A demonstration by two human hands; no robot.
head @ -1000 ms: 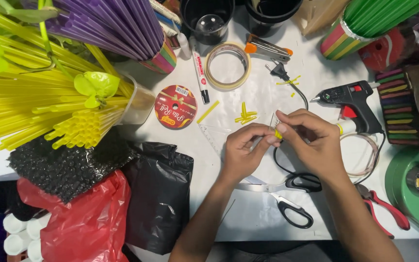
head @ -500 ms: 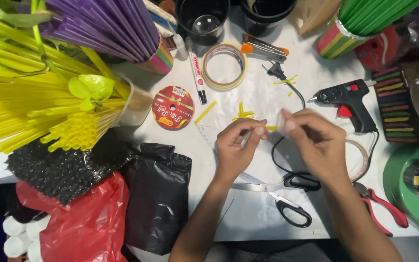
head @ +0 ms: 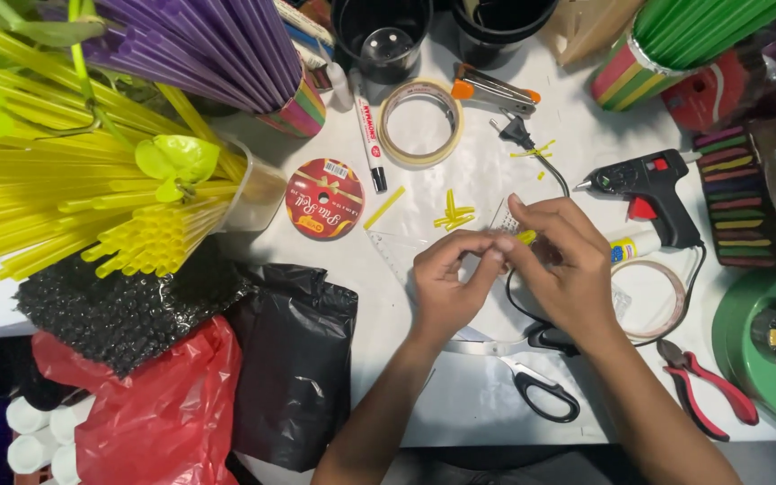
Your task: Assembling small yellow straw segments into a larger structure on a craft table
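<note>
Fingertips of both hands are meeting over the middle of the white table, and between them you are pinching a short yellow straw piece. Your left hand is closing thumb and forefinger narrowly on one end, while your right hand is curling over the other end, so the little piece is getting support from both sides and is staying raised clear of the tabletop, probably because it is too small to control with one hand.

Just beyond your fingers, more cut yellow straw bits are lying loose on a clear plastic sheet, near enough to pick up. A black hot glue gun is standing just right of your right hand with its nozzle pointing toward you, and its black cord is running under your wrists. Scissors are lying below your hands, near your forearms, and red-handled pliers are sitting further right. A masking tape roll, a red ribbon spool and a marker pen are lying above and to the left. Further left, a bundle of long yellow straws and a cup of purple straws are leaning out over the table edge, well apart from your hands. A black plastic bag and a red plastic bag are sitting at lower left.
</note>
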